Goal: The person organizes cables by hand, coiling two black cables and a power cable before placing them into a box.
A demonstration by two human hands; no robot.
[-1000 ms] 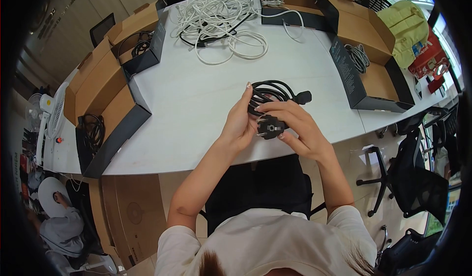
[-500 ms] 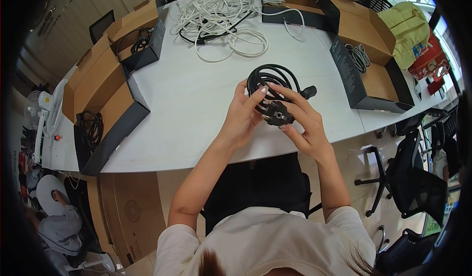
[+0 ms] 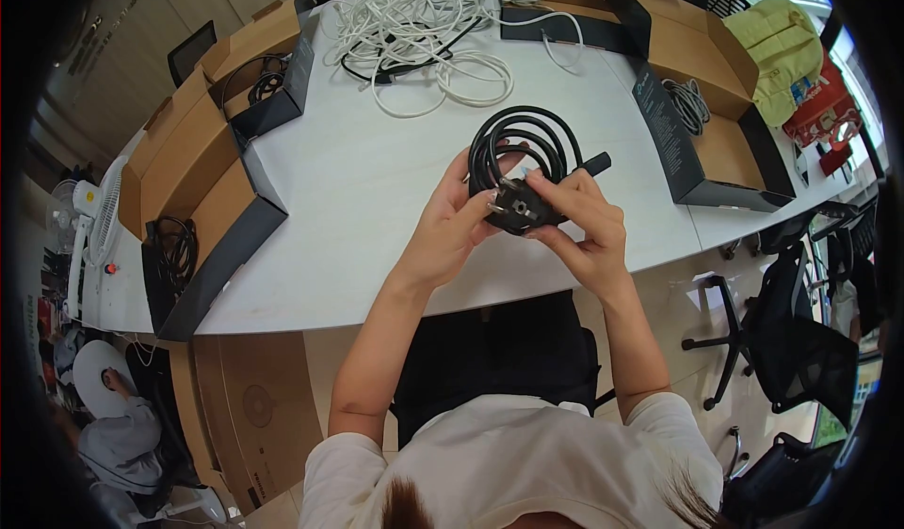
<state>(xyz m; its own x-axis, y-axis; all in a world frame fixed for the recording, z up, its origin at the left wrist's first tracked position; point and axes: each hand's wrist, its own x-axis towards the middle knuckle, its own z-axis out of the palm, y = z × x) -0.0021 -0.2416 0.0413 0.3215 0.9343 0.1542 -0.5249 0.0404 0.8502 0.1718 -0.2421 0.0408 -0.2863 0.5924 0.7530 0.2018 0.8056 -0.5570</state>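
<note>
A black power cord (image 3: 527,122), wound in loops, is held up between both hands above the near part of the white table (image 3: 377,199). My left hand (image 3: 450,223) is closed around the left side of the coil, its thumb by the plug. My right hand (image 3: 582,223) pinches the thick round plug (image 3: 520,207), whose face is turned up toward me. The cord's other connector (image 3: 595,163) sticks out to the right of the coil. Some of my left fingers are hidden behind the loops.
Tangled white cables (image 3: 414,20) lie at the table's back. Open boxes stand on both sides: a left box (image 3: 212,246) with black cords, a right box (image 3: 725,152) with a grey cable. Chairs (image 3: 791,331) are at right; a person (image 3: 122,435) sits at lower left.
The coil has turned and its loops now stand more spread above the plug. My right fingers have drawn together on the plug, and my left hand has shifted slightly left.
</note>
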